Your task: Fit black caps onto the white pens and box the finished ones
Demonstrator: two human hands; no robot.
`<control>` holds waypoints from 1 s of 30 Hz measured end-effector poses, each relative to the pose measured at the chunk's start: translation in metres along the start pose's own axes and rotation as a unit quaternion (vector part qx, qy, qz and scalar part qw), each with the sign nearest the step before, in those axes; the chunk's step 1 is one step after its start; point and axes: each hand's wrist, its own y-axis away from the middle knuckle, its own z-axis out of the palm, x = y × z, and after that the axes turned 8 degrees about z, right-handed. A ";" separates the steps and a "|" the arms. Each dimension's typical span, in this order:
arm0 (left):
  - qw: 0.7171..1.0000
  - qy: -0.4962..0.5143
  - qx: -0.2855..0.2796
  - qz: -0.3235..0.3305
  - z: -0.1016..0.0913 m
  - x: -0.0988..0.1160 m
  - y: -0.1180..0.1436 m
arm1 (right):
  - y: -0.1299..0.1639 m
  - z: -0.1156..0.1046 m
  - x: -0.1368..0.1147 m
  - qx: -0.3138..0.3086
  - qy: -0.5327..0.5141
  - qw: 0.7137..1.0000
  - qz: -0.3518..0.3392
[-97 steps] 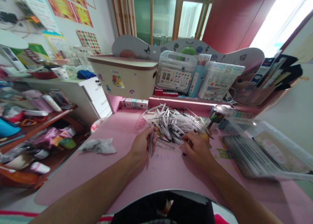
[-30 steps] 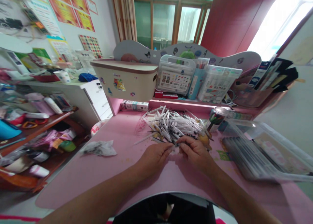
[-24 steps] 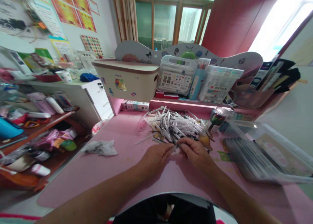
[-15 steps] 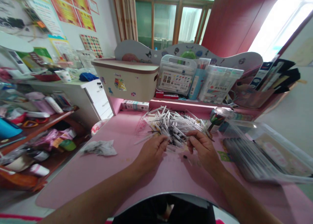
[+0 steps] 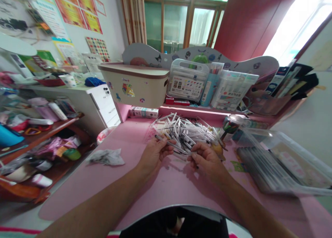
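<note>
A heap of white pens (image 5: 186,130) with dark tips lies on the pink desk (image 5: 129,172) in front of me. My left hand (image 5: 154,153) is at the heap's near left edge, its fingers closed around one pen (image 5: 169,144) that slants up to the left. My right hand (image 5: 204,158) rests at the heap's near right edge, fingers curled and pinching the same pen's other end; what else it holds is hidden.
A crumpled grey wrapper (image 5: 105,156) lies at the left. A clear plastic case (image 5: 275,158) takes up the right side. A pencil cup (image 5: 229,125), marker boxes (image 5: 188,79) and a cream bin (image 5: 135,84) stand on the back shelf. Cluttered shelves (image 5: 38,127) sit to the left.
My hands met over a pen a second ago, parted and reached into the heap half a second ago, and now my left hand lifts a pen toward my right hand.
</note>
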 end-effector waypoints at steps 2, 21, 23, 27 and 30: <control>1.000 0.005 0.001 0.004 0.000 -0.002 -0.001 | 0.000 0.001 -0.001 -0.001 -0.009 1.000 0.000; 0.996 0.018 -0.067 -0.051 -0.006 -0.016 0.004 | -0.003 -0.005 0.004 0.026 -0.022 0.999 -0.027; 0.997 0.025 -0.057 -0.052 -0.004 -0.016 0.005 | -0.003 -0.005 0.005 0.024 -0.031 0.999 -0.024; 0.997 0.042 -0.043 -0.046 -0.001 -0.018 0.008 | -0.005 -0.006 0.006 0.021 -0.032 0.999 -0.021; 0.997 0.044 -0.044 -0.042 -0.001 -0.020 0.010 | -0.006 -0.007 0.007 0.016 -0.021 0.999 -0.022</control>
